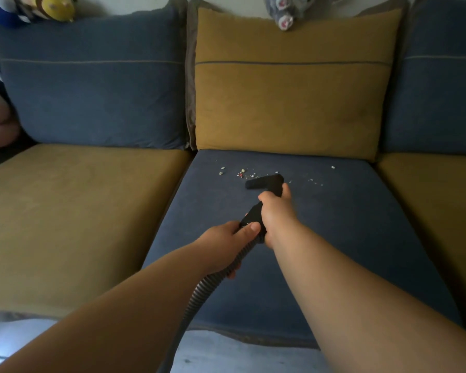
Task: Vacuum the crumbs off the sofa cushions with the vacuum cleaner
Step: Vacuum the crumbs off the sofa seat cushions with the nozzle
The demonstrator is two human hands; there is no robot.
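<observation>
The hose is gripped by the left hand. At its 1 o'clock, the handle is clasped by the right hand. The nozzle is set on the blue cushion (middle seat), with crumbs scattered from its 10 to 2 o'clock.

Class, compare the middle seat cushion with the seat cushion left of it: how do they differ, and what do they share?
Colour: the middle cushion is blue; the left cushion is mustard yellow.
Crumbs: the middle cushion has crumbs scattered near its back; the left cushion shows none.
Tool: the nozzle is over the middle cushion, not the left cushion.
Shared: both lie flat as sofa seats.
</observation>
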